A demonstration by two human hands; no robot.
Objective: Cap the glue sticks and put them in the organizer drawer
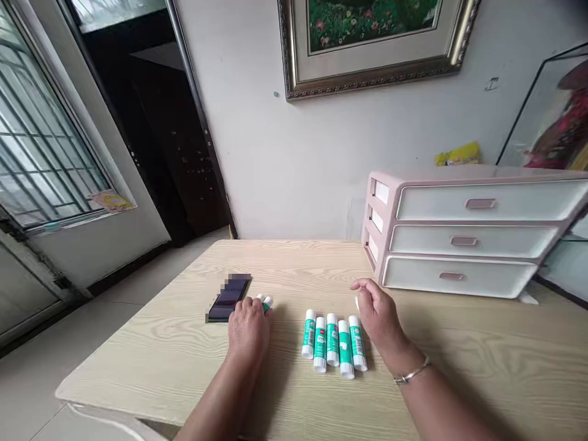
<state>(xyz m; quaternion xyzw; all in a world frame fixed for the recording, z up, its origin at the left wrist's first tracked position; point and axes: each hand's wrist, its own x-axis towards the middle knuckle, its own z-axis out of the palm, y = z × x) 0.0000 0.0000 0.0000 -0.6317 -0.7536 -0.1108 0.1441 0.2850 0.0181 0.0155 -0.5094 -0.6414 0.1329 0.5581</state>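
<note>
Several glue sticks (332, 340) with green labels and white ends lie side by side on the wooden table (184, 361). To their left, my left hand (249, 327) is closed around glue sticks (267, 302); two white ends and a bit of green show past the fingers. A dark flat rectangular thing (231, 296), partly blurred out, lies just beyond that hand. At the right end of the row, my right hand (377, 311) is curled with its thumb side up. A small white end (357, 302), like a glue stick's, shows at its fingers; the remainder is hidden.
A pink and white drawer unit (463, 239) stands at the table's back right, with a yellow packet (458, 154) on top. Behind the table is a wall with a framed picture (372, 79). A dark doorway (160, 135) and a barred window (41, 135) are at left.
</note>
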